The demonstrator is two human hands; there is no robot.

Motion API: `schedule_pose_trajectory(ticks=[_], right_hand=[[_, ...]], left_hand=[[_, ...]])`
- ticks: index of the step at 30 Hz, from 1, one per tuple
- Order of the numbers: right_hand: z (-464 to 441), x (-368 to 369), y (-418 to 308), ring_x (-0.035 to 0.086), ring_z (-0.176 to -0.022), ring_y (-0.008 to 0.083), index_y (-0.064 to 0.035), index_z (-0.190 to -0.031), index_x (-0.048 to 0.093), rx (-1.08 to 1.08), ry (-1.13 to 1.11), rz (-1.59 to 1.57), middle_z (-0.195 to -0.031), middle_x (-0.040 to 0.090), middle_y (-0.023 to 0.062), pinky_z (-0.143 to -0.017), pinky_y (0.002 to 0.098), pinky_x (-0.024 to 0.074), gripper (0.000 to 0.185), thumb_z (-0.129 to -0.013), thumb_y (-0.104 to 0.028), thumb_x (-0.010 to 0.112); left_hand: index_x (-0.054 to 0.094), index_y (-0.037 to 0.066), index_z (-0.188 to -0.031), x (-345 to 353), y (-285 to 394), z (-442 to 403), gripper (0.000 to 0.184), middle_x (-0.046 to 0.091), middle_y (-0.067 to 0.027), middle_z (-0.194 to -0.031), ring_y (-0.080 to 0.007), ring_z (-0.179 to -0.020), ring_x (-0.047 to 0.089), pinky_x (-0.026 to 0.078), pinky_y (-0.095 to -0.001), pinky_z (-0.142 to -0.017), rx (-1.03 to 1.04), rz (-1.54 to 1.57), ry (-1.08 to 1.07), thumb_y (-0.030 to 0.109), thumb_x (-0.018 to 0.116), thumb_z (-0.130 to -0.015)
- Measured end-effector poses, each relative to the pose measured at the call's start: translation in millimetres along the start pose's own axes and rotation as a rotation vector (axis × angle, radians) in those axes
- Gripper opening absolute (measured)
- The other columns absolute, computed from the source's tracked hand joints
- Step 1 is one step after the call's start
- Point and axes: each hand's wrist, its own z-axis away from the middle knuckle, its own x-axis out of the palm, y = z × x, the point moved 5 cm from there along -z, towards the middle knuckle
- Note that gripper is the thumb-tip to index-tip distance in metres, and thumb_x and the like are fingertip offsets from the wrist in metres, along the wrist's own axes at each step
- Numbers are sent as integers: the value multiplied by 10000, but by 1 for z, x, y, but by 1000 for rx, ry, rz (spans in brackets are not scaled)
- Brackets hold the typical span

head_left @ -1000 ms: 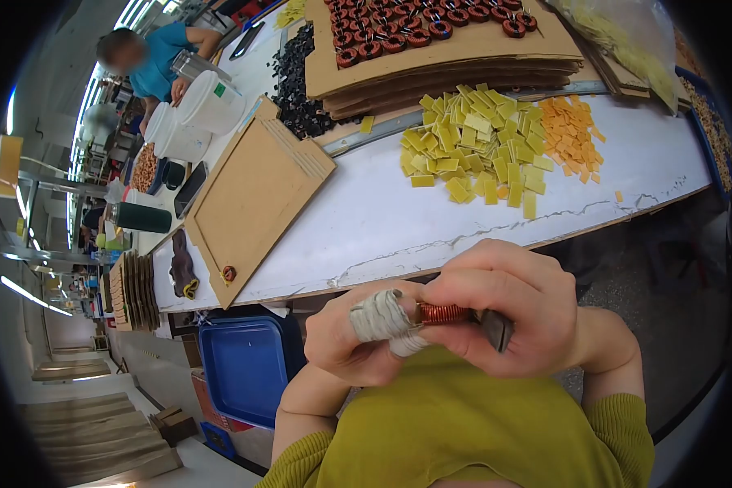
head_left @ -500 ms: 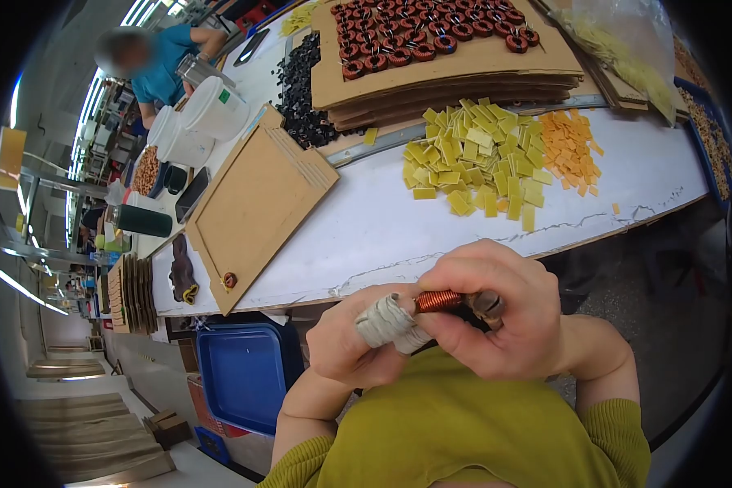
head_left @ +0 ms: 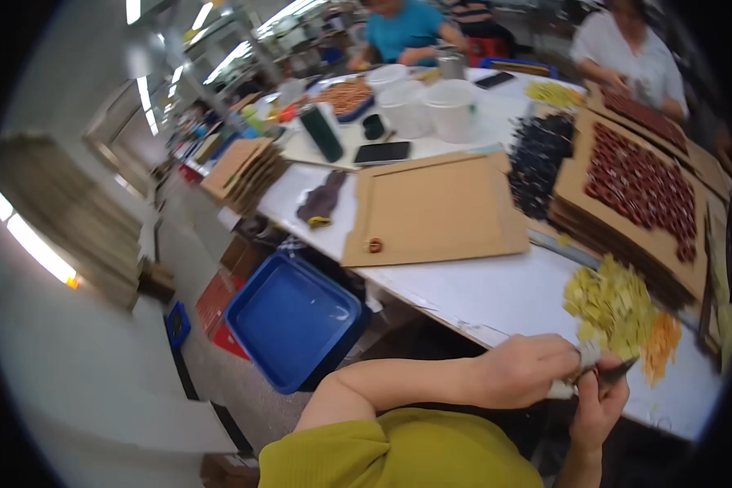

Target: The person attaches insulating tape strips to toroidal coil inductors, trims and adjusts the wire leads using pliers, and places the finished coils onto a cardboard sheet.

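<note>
My left hand (head_left: 522, 372), with pale wrapping on its fingers, is closed at the table's front edge. It pinches a small copper-wound ring coil (head_left: 597, 371), mostly covered by the fingers. Against it, my right hand (head_left: 600, 411) is closed around a dark pointed tool (head_left: 618, 372), its tip facing right. The exact contact between tool and coil is blurred. Just beyond both hands lie a heap of yellow rectangular pieces (head_left: 608, 305) and a smaller heap of orange pieces (head_left: 661, 346).
A cardboard tray (head_left: 439, 207) holds one small coil (head_left: 375, 245). Stacked boards (head_left: 573, 191) carry many wound coils (head_left: 638, 183). Black pieces (head_left: 539, 163), a phone (head_left: 382, 153) and white buckets (head_left: 450, 110) stand farther back. A blue bin (head_left: 293, 321) sits below left. Two co-workers sit across.
The view has swung left, so the table and hands appear farther right. Both hands remain together at the coil, and the dark tool's pointed end now shows. A second co-worker has come into view.
</note>
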Motion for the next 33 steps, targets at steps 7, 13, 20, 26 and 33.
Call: schedule_pose_trajectory(ticks=[7,13,20,26,33], right_hand=[[-1,18,-10,470,-744,62,25,-1015,538,37,-142,115,-851,551,-2,-668,202,376,202,-886,-126,577],[7,11,-8,451,-690,59,24,-1002,543,80,-288,390,-801,550,-1,-602,200,354,234,-934,-198,510],[18,14,-3,456,-701,69,22,-1010,537,80,-339,491,-801,549,9,-615,217,368,251,-951,-210,463],[15,33,-23,570,-672,244,76,-1007,532,-281,-304,665,-782,582,153,-637,323,451,208,-847,-46,478],[10,28,-12,579,-668,313,18,-944,556,90,-352,576,-751,582,180,-622,356,455,201,-904,-177,524]], left_hand=[[517,-34,-944,-12,9,2,366,484,-102,-749,-284,-683,545,466,-374,-527,56,-18,-21,-97,547,-585],[530,-21,-932,-11,-1,12,335,496,-116,-758,-316,-688,544,463,-390,-572,-66,114,-99,-115,532,-610],[567,-1,-908,-6,-6,21,276,518,-126,-736,-331,-696,557,454,-392,-577,-149,231,-143,-83,567,-645],[608,33,-957,-7,-1,20,280,571,-126,-742,-326,-691,578,470,-396,-607,-154,311,-112,56,676,-686],[618,51,-1122,6,-20,21,488,625,-86,-765,-217,-718,631,495,-308,-665,-367,137,-340,182,793,-686]])
